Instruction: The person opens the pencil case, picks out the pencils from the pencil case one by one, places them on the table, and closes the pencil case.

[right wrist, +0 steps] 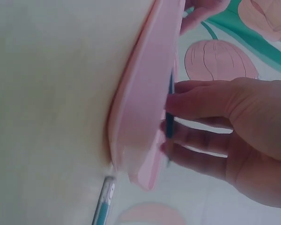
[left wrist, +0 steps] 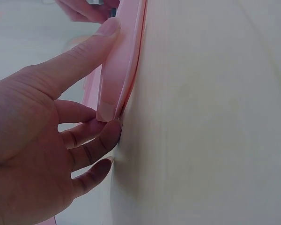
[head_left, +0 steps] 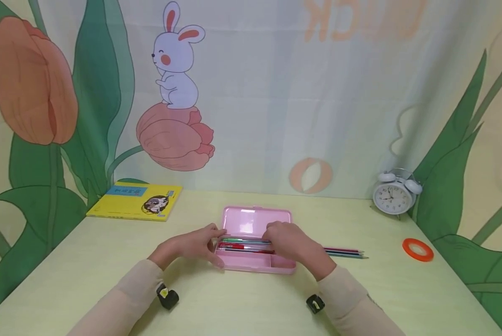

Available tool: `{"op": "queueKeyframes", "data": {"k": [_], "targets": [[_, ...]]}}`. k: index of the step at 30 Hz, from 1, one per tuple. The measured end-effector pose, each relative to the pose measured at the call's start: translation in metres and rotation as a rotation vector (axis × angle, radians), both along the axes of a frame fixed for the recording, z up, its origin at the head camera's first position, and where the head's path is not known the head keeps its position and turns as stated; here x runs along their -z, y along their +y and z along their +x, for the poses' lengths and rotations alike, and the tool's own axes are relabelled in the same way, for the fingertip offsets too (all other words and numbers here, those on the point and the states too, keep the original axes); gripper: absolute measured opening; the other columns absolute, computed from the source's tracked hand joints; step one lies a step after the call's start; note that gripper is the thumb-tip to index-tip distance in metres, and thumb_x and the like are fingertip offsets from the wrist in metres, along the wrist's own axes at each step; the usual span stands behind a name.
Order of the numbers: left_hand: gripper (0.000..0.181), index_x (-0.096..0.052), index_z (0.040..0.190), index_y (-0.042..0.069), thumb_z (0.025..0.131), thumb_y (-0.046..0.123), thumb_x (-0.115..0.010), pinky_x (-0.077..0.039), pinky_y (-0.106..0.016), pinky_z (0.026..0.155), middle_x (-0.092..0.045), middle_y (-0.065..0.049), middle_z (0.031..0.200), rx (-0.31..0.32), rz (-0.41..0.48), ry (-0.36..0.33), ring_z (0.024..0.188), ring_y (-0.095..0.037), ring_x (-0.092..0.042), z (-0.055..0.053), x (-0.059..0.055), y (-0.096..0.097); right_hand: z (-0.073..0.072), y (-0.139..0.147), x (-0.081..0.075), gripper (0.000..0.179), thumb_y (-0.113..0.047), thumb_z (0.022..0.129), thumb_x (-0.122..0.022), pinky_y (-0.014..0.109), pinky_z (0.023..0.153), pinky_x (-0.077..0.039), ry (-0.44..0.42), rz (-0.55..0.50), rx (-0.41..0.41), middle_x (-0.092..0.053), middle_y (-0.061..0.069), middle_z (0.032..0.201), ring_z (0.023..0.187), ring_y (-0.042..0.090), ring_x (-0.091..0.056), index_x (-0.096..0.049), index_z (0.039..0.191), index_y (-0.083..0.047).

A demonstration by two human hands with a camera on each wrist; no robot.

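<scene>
A pink pencil case (head_left: 257,219) lies on the table with its lid tipped back. My left hand (head_left: 198,245) holds the case's left end, thumb along the near side and fingers around the corner, as the left wrist view shows. Inside, a green pen (head_left: 233,240) and a red pen (head_left: 230,246) lie lengthwise in the back compartment. My right hand (head_left: 287,239) is over the right half of the case. It pinches a dark blue pen (right wrist: 170,110) between thumb and fingers; part of the pen is hidden by them.
Several pencils (head_left: 345,253) lie on the table right of the case, partly behind my right forearm. A white alarm clock (head_left: 392,197) and an orange ring (head_left: 418,249) are at the right. A yellow book (head_left: 135,200) lies at the back left, before a printed curtain (head_left: 251,116).
</scene>
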State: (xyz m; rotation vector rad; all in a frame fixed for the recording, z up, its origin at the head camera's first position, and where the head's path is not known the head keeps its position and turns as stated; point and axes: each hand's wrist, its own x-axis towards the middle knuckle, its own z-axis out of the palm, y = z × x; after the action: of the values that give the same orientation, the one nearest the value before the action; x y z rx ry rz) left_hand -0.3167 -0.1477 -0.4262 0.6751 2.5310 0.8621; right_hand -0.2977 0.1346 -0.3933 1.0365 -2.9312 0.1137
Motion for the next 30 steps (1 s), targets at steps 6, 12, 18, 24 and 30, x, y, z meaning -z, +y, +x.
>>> {"op": "queueKeyframes", "data": {"k": [6,12,18,24,30], "targets": [[0.099,-0.037,0.155,0.009,0.076,0.039,-0.088,-0.042,-0.034,0.078,-0.045,-0.005,0.109,0.004,-0.003,-0.005,0.098,-0.02,-0.047,-0.001,-0.001,0.001,-0.005,0.016,-0.005,0.017,0.006,0.083,-0.068,0.031,0.07,-0.048,-0.034,-0.045,-0.041,-0.064,0.0,0.08,0.072,0.015,-0.054,-0.078,0.088,-0.006],[0.098,-0.036,0.155,0.01,0.077,0.039,-0.087,-0.043,-0.034,0.078,-0.045,-0.004,0.11,0.001,-0.013,0.0,0.098,-0.02,-0.048,-0.001,-0.002,0.001,-0.007,0.03,-0.01,0.025,0.011,0.083,-0.061,0.034,0.076,-0.053,-0.096,-0.094,-0.013,-0.069,0.005,0.088,0.081,0.019,-0.063,-0.078,0.095,-0.004],[0.097,-0.038,0.155,0.01,0.076,0.039,-0.088,-0.043,-0.035,0.079,-0.045,-0.003,0.11,-0.009,-0.015,0.001,0.097,-0.019,-0.048,0.0,-0.001,0.0,0.0,0.039,-0.015,0.026,0.007,0.086,-0.069,0.037,0.082,-0.052,-0.11,-0.078,0.07,-0.067,0.005,0.097,0.089,0.021,-0.061,-0.077,0.109,-0.003],[0.098,-0.037,0.155,0.01,0.076,0.039,-0.088,-0.043,-0.035,0.08,-0.045,-0.003,0.11,-0.003,-0.009,-0.003,0.097,-0.019,-0.048,0.0,-0.001,0.001,0.004,0.058,-0.018,0.025,0.007,0.086,-0.07,0.034,0.076,-0.052,-0.061,-0.058,0.107,-0.065,0.004,0.093,0.082,0.016,-0.058,-0.078,0.107,-0.004],[0.098,-0.037,0.155,0.009,0.076,0.039,-0.088,-0.043,-0.035,0.078,-0.045,-0.004,0.11,0.003,-0.01,-0.002,0.097,-0.02,-0.048,-0.001,0.0,0.0,0.007,0.085,-0.021,0.027,0.009,0.084,-0.069,0.033,0.071,-0.053,-0.01,-0.061,0.104,-0.066,0.002,0.09,0.082,0.017,-0.063,-0.079,0.103,-0.007]]}}
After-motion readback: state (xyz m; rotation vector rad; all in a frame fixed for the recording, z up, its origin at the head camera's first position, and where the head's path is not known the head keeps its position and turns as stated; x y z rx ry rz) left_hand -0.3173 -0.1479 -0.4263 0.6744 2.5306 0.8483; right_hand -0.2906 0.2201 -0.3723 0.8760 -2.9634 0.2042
